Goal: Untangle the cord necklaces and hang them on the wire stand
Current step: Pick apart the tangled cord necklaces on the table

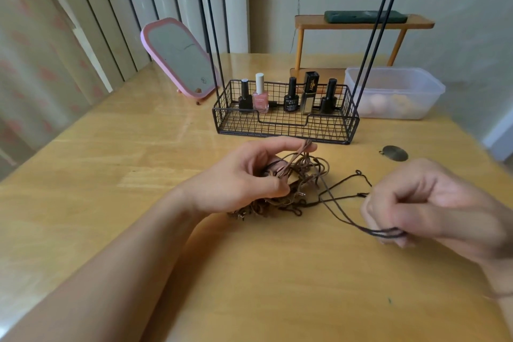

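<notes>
Cords (294, 183) bunched mid-desk (138, 147), gripped by left hand (238, 178); dark strand (341, 214) runs rightward toward near edge, pinched in curled right hand (424, 203). Stand (286, 116) behind.

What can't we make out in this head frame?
- Wire stand: its hooks are cut off by the top edge.
- Cord tangle: number of necklaces unclear; left hand covers part.
- Right hand: motion-blurred, the fingers' exact hold on the dark cord unclear.
- Bottle labels: too small.

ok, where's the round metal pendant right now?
Head view: the pendant lies on the table, right of centre, just beyond the right hand and near the wire stand's basket.
</notes>
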A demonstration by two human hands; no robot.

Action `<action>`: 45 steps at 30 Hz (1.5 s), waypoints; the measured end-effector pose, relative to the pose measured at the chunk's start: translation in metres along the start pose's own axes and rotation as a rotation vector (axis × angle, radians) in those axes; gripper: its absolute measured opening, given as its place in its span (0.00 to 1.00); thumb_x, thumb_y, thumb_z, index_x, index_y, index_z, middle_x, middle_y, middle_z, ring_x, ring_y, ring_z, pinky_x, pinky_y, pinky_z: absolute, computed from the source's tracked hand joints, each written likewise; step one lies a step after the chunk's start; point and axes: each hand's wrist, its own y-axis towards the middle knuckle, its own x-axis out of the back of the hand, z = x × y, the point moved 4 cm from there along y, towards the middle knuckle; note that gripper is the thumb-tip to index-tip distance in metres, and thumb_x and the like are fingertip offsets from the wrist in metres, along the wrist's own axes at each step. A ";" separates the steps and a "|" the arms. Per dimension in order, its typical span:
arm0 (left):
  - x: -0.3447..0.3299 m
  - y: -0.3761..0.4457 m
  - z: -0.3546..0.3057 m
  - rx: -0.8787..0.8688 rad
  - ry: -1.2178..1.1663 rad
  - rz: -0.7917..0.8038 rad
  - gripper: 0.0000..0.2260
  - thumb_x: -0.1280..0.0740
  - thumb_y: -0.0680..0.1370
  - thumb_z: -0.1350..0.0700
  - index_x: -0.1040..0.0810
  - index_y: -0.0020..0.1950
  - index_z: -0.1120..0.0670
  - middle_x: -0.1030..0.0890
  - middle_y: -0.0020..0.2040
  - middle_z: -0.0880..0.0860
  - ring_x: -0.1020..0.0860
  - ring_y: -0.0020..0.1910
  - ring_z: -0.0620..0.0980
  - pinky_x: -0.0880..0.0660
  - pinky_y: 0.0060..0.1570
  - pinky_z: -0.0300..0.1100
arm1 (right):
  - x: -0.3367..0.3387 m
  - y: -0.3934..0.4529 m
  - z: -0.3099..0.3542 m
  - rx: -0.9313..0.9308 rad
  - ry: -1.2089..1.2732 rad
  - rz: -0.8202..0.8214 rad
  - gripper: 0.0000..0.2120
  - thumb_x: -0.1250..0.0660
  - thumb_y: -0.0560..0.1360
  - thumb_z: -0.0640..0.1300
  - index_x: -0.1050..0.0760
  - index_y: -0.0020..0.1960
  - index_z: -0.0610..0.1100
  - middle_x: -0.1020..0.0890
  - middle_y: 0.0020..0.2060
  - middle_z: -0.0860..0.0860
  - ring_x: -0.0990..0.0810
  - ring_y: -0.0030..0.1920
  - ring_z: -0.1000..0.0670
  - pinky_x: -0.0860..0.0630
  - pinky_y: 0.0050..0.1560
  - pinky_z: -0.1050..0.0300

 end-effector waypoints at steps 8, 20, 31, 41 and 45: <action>0.004 0.000 -0.004 -0.032 0.040 -0.008 0.15 0.34 0.76 0.66 0.22 0.63 0.61 0.28 0.34 0.55 0.33 0.33 0.54 0.36 0.36 0.42 | -0.006 0.006 -0.014 -0.086 -0.435 -0.058 0.23 0.32 0.72 0.67 0.30 0.28 0.53 0.36 0.23 0.57 0.38 0.26 0.56 0.40 0.27 0.62; 0.002 -0.001 -0.005 -0.041 0.086 0.078 0.11 0.29 0.76 0.64 0.19 0.58 0.58 0.22 0.42 0.66 0.26 0.39 0.60 0.29 0.45 0.52 | -0.006 0.014 -0.008 0.193 -0.537 -0.630 0.13 0.27 0.73 0.50 0.20 0.57 0.53 0.16 0.49 0.58 0.18 0.52 0.52 0.21 0.47 0.61; 0.009 0.000 -0.003 -0.067 0.076 0.037 0.04 0.31 0.76 0.65 0.18 0.48 0.64 0.20 0.40 0.55 0.25 0.38 0.49 0.27 0.40 0.39 | -0.011 0.018 -0.012 0.114 -0.511 -0.567 0.13 0.27 0.76 0.40 0.20 0.49 0.58 0.16 0.44 0.58 0.17 0.47 0.55 0.22 0.49 0.65; 0.009 0.002 -0.004 -0.159 0.022 -0.050 0.03 0.33 0.79 0.62 0.22 0.46 0.59 0.22 0.38 0.47 0.26 0.37 0.43 0.28 0.40 0.34 | -0.011 0.020 -0.017 0.116 -0.720 -0.513 0.11 0.36 0.77 0.38 0.17 0.49 0.50 0.18 0.43 0.57 0.19 0.47 0.52 0.24 0.46 0.57; 0.009 0.004 -0.003 -0.170 0.023 -0.072 0.03 0.34 0.80 0.62 0.23 0.46 0.58 0.24 0.39 0.48 0.28 0.37 0.43 0.30 0.40 0.34 | -0.013 0.023 -0.020 0.088 -0.717 -0.565 0.09 0.34 0.76 0.43 0.15 0.49 0.52 0.18 0.48 0.58 0.20 0.52 0.52 0.27 0.49 0.64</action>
